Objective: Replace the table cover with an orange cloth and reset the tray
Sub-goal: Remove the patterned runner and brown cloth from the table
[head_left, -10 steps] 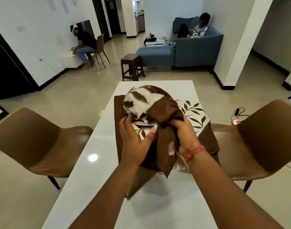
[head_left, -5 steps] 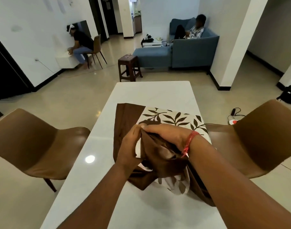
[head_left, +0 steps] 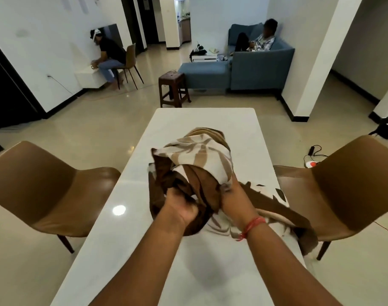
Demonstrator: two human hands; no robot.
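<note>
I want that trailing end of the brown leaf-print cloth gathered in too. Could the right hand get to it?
Probably yes. The trailing end lies just right of the right hand on the white table, nothing between them. But that hand is gripping the bundle, so it must release or regrip first.

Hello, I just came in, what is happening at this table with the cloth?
A person is gathering up the brown and white leaf-patterned cloth from the white table. The left hand and right hand both grip it, bunched into a heap above the table. One end trails off toward the right brown chair. No orange cloth or tray is in view.
</note>
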